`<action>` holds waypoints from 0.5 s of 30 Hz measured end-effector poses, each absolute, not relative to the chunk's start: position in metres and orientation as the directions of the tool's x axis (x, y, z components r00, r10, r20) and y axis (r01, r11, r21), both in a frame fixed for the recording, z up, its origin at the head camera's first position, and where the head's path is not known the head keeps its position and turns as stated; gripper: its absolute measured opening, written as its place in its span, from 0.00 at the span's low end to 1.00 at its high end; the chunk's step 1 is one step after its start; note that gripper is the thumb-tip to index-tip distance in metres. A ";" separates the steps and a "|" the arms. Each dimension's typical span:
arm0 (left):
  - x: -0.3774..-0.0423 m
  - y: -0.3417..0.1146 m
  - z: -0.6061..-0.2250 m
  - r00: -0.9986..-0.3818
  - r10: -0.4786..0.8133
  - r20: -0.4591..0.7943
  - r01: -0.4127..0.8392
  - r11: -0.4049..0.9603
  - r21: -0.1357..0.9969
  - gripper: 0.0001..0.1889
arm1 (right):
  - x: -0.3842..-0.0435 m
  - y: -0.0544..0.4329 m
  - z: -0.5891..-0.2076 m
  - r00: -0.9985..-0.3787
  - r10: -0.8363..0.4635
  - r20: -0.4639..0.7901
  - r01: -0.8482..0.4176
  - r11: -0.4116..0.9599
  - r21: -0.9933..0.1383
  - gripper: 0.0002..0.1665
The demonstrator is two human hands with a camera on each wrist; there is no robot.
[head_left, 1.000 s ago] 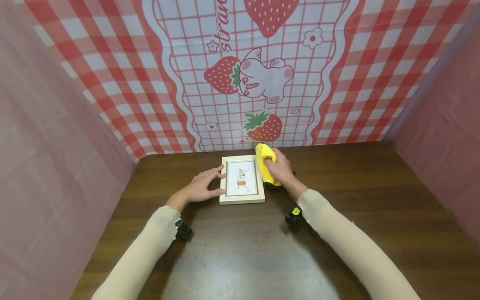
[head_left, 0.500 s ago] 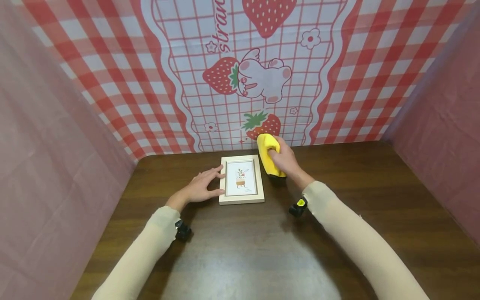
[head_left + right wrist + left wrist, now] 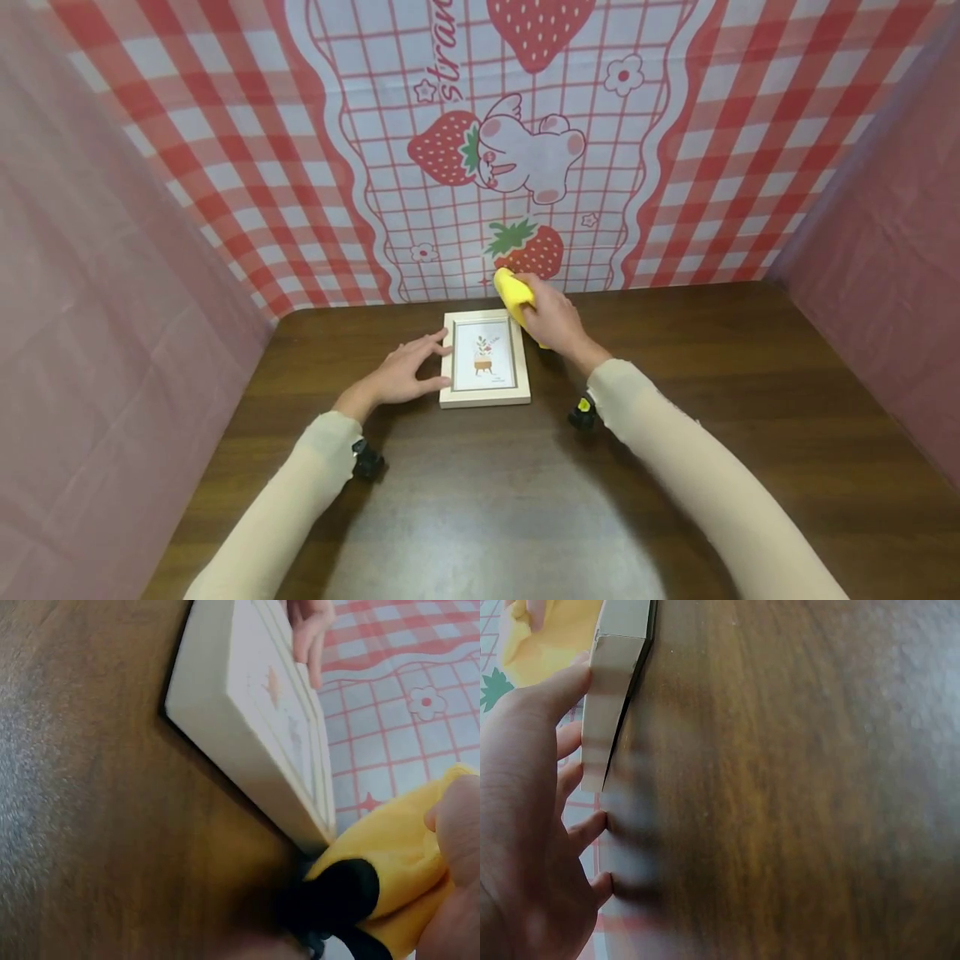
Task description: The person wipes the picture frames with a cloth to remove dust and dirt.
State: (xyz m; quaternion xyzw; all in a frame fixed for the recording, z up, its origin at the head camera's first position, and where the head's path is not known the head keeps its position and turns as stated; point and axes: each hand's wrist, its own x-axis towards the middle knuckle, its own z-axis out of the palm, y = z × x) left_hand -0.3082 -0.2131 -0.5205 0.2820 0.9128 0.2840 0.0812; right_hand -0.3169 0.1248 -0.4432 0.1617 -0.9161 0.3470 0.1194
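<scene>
A cream picture frame with a potted-plant print lies flat on the brown table. My left hand rests along its left side, fingers spread, fingertips touching the edge; the left wrist view shows thumb and fingers against the frame's side. At the far right corner, my right hand grips a bunched yellow cloth. In the right wrist view a black part of the cloth hangs beside the frame's corner. Whether the cloth touches the frame is unclear.
The wooden table stretches in front of the frame and to both sides. Behind it hangs a red-and-white strawberry-print backdrop. Pink curtains stand on the left and right.
My right hand first lifts the yellow cloth up and slightly right, off the frame's right side, then brings it left to the far right corner. The left hand and frame stay put.
</scene>
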 end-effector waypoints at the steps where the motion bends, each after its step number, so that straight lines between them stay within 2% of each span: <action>1: -0.308 -0.213 -0.520 -0.828 0.561 0.013 0.469 0.680 0.564 0.40 | -0.317 0.123 -0.444 -0.920 -0.229 0.318 -0.381 0.714 -0.588 0.32; 4: -0.306 -0.212 -0.517 -0.825 0.564 0.014 0.474 0.679 0.561 0.40 | -0.322 0.121 -0.452 -0.921 -0.272 0.278 -0.386 0.726 -0.569 0.32; 11: -0.299 -0.209 -0.508 -0.824 0.567 0.016 0.475 0.674 0.566 0.40 | -0.380 0.133 -0.523 -0.907 -0.344 0.241 -0.419 0.774 -0.474 0.32; 15: -0.293 -0.207 -0.501 -0.830 0.558 -0.009 0.448 0.675 0.587 0.40 | -0.392 0.136 -0.536 -0.905 -0.357 0.233 -0.425 0.783 -0.454 0.31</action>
